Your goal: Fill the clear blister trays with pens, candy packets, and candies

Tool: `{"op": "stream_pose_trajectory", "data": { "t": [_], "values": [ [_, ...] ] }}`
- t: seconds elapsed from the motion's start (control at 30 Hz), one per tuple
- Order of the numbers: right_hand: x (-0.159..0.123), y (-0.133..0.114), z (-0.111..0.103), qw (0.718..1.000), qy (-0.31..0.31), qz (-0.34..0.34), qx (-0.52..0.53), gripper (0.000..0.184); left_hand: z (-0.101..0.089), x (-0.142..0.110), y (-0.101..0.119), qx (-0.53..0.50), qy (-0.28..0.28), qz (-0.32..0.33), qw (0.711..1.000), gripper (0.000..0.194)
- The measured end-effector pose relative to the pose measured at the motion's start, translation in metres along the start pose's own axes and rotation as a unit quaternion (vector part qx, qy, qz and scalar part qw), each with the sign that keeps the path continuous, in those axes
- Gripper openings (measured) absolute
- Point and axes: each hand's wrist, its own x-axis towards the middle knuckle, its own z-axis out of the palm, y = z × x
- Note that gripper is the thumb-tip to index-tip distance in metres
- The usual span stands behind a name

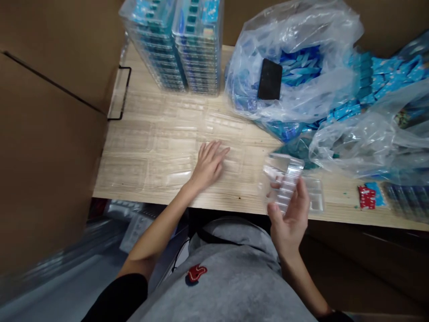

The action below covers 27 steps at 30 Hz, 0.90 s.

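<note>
My left hand (210, 164) rests with its fingers spread over the clear plastic trays laid out in rows on the wooden table. One of these trays (129, 174) lies near the front left corner; their outlines are faint and blurred. My right hand (291, 219) grips a clear compartment tray (284, 181), tilted above the table's front edge, thumb on the near side and fingers partly seen through the plastic. Just behind that hand another clear compartment tray (315, 194) lies on the wood.
Two tall stacks of filled clear boxes (156, 49) stand at the back. A plastic bag (244, 58) of blue pieces, with a black phone (270, 79) on it, sits back right. Blue packets (398, 74), a red packet (367, 197) and cardboard (50, 147) surround the table (214, 201).
</note>
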Motion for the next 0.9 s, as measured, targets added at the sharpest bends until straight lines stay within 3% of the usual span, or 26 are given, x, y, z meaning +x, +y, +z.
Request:
{"op": "stream_pose_trajectory", "data": {
  "t": [0.1, 0.23, 0.37, 0.5, 0.63, 0.73, 0.9],
  "values": [
    [-0.007, -0.002, 0.004, 0.996, -0.065, -0.034, -0.043, 0.074, 0.003, -0.03, 0.03, -0.183, -0.017, -0.025, 0.983, 0.031],
    [-0.014, -0.01, 0.009, 0.982, -0.152, -0.075, -0.082, 0.078, 0.012, -0.061, 0.063, -0.307, -0.082, -0.045, 0.947, 0.056],
    [-0.019, -0.016, 0.01, 0.975, -0.197, -0.081, -0.068, 0.073, 0.014, -0.072, 0.07, -0.38, -0.088, -0.071, 0.918, 0.063],
    [-0.029, -0.017, 0.012, 0.977, -0.197, -0.059, -0.058, 0.064, 0.014, -0.089, 0.073, -0.389, -0.052, -0.107, 0.914, 0.052],
    [-0.04, -0.013, 0.008, 0.994, -0.101, 0.016, -0.035, 0.058, 0.009, -0.109, 0.058, -0.312, 0.064, -0.201, 0.926, 0.047],
    [-0.039, -0.009, 0.002, 0.996, -0.025, 0.085, -0.017, 0.055, 0.004, -0.116, 0.03, -0.273, 0.089, -0.247, 0.925, 0.048],
    [-0.033, -0.009, -0.002, 0.995, -0.019, 0.091, -0.031, 0.053, 0.006, -0.126, 0.002, -0.181, 0.144, -0.294, 0.927, 0.044]
  ]
}}
